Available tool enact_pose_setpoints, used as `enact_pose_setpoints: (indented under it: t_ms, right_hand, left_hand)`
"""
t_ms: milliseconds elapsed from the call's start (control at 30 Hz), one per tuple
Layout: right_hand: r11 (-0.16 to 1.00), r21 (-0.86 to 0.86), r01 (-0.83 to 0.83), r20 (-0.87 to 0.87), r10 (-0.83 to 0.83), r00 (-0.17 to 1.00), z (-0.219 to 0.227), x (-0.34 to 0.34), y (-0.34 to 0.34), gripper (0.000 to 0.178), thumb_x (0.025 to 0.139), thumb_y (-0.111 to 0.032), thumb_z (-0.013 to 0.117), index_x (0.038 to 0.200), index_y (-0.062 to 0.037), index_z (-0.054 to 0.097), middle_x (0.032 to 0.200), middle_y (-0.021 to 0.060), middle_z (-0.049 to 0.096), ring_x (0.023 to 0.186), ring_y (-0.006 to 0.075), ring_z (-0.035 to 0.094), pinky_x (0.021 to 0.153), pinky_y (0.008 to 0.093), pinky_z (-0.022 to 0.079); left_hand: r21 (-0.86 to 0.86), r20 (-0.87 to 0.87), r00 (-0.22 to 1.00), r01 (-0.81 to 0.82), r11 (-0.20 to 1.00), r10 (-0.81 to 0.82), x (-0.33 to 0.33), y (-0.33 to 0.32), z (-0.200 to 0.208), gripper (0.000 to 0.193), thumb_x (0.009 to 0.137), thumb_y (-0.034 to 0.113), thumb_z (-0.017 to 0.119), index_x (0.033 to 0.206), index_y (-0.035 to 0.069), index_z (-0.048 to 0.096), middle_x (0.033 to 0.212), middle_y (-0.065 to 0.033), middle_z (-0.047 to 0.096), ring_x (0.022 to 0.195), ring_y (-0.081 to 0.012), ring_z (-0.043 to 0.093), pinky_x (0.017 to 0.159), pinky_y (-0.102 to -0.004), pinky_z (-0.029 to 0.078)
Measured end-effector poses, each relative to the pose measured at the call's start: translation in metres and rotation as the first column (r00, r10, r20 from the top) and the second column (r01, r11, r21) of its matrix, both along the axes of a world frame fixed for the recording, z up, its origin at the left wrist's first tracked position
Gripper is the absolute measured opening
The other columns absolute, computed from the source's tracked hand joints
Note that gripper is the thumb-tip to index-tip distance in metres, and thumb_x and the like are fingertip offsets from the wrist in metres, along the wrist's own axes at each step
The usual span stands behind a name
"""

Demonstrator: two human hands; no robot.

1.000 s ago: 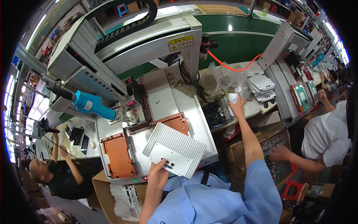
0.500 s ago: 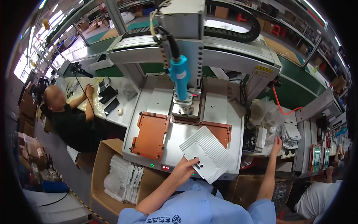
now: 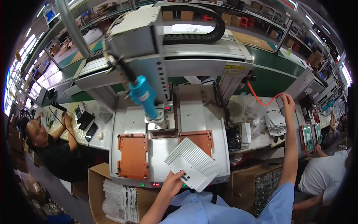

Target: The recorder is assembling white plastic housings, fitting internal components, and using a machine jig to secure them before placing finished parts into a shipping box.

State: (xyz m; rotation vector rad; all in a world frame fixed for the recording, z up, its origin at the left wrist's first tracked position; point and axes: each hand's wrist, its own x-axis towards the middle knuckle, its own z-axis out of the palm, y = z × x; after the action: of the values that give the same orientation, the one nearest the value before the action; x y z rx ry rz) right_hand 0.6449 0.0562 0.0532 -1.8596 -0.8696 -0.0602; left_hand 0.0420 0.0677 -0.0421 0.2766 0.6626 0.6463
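Observation:
My left hand [image 3: 172, 183] grips the near left corner of a silver finned metal heat sink plate [image 3: 194, 164], its thumb on the flat part beside some dark holes. The plate is tilted over the front of the machine and hides part of the right-hand brown fixture [image 3: 197, 140]. Far out to the right, my raised right hand [image 3: 288, 103] is closed at the end of an orange-red hose [image 3: 257, 98]. Whatever tool may be on that end cannot be made out. A second brown fixture [image 3: 133, 156] lies bare on the left of the machine bed.
A blue screwdriver head [image 3: 143, 98] hangs from the machine gantry [image 3: 203, 63]. Cardboard boxes with white parts [image 3: 115, 199] and circuit boards [image 3: 266, 190] stand below. White parts [image 3: 275, 122] are stacked at right. One person [image 3: 52, 145] sits left, another person [image 3: 322, 175] right.
My right hand has gone up and away from beside the stacked white parts to the orange-red hose. My left hand still holds the heat sink plate. The whole view has shifted.

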Motion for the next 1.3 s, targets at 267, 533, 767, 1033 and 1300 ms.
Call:
enact_pose_setpoints:
  t_ms: [267, 533, 767, 1033, 1300]
  right_hand:
    - [0.867, -0.223, -0.445, 0.016, 0.459, 0.888, -0.048, 0.060, 0.178, 0.024, 0.091, -0.020, 0.059, 0.102, -0.0005, 0.066, 0.085, 0.0054, 0.067, 0.080, 0.0101, 0.060, 0.073, 0.0240, 0.046]
    - [0.582, -0.263, -0.769, -0.007, 0.796, 0.605, -0.135, 0.046, 0.309, 0.023, 0.086, -0.020, 0.060, 0.098, -0.0018, 0.066, 0.084, 0.0146, 0.067, 0.077, 0.0224, 0.065, 0.070, 0.0329, 0.050]
    - [0.547, -0.133, -0.826, -0.211, 0.799, 0.563, -0.163, 0.010, 0.363, 0.019, 0.084, -0.016, 0.057, 0.094, -0.0016, 0.061, 0.082, 0.0193, 0.064, 0.079, 0.0355, 0.063, 0.071, 0.0434, 0.050]
    - [0.448, -0.257, -0.856, -0.155, 0.855, 0.494, -0.203, 0.016, 0.381, 0.018, 0.084, -0.016, 0.057, 0.094, -0.0017, 0.060, 0.081, 0.0194, 0.064, 0.079, 0.0364, 0.063, 0.071, 0.0444, 0.049]
    - [0.397, -0.377, -0.837, -0.118, 0.876, 0.469, -0.232, -0.004, 0.368, 0.017, 0.083, -0.015, 0.056, 0.093, -0.0018, 0.060, 0.081, 0.0195, 0.064, 0.080, 0.0372, 0.063, 0.071, 0.0453, 0.049]
  left_hand:
    - [-0.004, -0.058, 0.937, -0.346, 0.938, 0.345, 0.046, -0.013, -0.002, 0.053, 0.090, 0.007, 0.054, 0.139, 0.003, 0.033, 0.132, -0.0103, 0.050, 0.122, -0.0259, 0.048, 0.104, -0.0419, 0.037]
    - [0.069, -0.120, 0.791, -0.596, 0.800, 0.599, 0.077, -0.042, 0.012, 0.048, 0.094, 0.011, 0.050, 0.138, 0.002, 0.034, 0.134, -0.0131, 0.048, 0.124, -0.0296, 0.047, 0.106, -0.0467, 0.036]
    - [0.069, -0.157, 0.663, -0.732, 0.678, 0.732, 0.099, -0.054, 0.023, 0.049, 0.095, 0.010, 0.049, 0.140, 0.003, 0.032, 0.136, -0.0148, 0.047, 0.125, -0.0315, 0.046, 0.106, -0.0487, 0.036]
    - [0.035, -0.191, 0.640, -0.753, 0.657, 0.744, 0.113, -0.044, 0.020, 0.051, 0.093, 0.010, 0.052, 0.140, 0.002, 0.031, 0.136, -0.0152, 0.047, 0.124, -0.0308, 0.048, 0.105, -0.0465, 0.038]
    - [0.087, -0.263, 0.607, -0.760, 0.645, 0.750, 0.119, -0.041, 0.025, 0.050, 0.093, 0.014, 0.054, 0.137, 0.001, 0.036, 0.133, -0.0157, 0.050, 0.121, -0.0310, 0.050, 0.104, -0.0466, 0.040]
